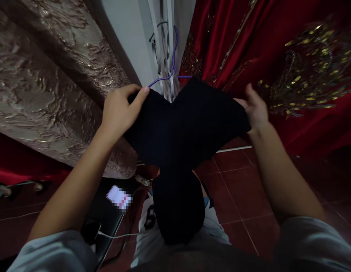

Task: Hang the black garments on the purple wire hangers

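A black garment [175, 128], seemingly a top with a V-shaped neckline, hangs on a thin purple hanger [173, 68] in front of me. Its lower part drapes down over my lap. My left hand [120, 107] pinches the garment's left shoulder by the hanger's arm, thumb on top. At the garment's right edge is my right hand [257, 109], thumb raised and apart from the cloth. The other fingers of that hand are partly hidden behind the fabric.
White metal scrollwork [164, 49] stands behind the hanger. Pinkish embossed fabric [59, 87] hangs at left, red sequinned fabric [314, 75] at right. A lit phone [118, 196] and a white cable [118, 236] are on a black surface [107, 223] at lower left. Red tiles [235, 189] cover the floor.
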Demonstrator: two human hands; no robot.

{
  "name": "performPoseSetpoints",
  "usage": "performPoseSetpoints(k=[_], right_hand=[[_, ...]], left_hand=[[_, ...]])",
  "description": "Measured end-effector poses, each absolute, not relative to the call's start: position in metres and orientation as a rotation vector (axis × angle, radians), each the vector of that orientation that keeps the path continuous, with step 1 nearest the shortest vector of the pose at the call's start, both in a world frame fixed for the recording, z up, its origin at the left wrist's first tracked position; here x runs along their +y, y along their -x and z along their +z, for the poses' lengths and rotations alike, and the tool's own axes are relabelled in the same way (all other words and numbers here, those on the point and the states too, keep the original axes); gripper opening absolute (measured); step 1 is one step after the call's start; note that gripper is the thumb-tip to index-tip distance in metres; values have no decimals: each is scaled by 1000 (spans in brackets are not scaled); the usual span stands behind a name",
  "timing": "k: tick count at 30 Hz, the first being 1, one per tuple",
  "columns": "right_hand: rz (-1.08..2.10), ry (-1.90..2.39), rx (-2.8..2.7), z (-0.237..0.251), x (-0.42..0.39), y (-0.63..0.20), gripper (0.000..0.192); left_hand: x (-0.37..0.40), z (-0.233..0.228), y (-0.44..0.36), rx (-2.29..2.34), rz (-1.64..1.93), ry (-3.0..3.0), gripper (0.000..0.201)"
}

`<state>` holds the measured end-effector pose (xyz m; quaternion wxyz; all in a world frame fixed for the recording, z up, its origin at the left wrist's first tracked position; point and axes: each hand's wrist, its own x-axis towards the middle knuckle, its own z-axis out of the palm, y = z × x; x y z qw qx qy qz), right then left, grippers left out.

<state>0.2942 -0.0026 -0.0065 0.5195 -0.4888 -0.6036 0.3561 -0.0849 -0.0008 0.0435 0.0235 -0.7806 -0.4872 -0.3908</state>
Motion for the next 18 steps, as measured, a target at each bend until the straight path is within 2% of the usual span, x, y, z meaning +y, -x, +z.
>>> performPoseSetpoints(k=[1,4,6,12,15,18], right_hand=[[983,1151,-1441,-3,-11,-293,69],[1183,1052,-1377,11,-32,-281,44],[1090,1008,-1338,21,-39,-273,33],[783,910,-1246,31,-60,-268,21],[862,877,-1564,35,-89,-258,13],[1162,761,-2211,36,-114,-240,16]], left_hand=[[2,45,81,-1514,-1189,2431,47],[12,48,66,-1446,-1236,2467,44],[13,52,55,-1318,-1345,2472,41],[-26,63,43,-971,-1605,2660,31],[-51,61,42,-1088,-1818,2850,34],[-76,57,43,-1507,-1837,3062,46]])
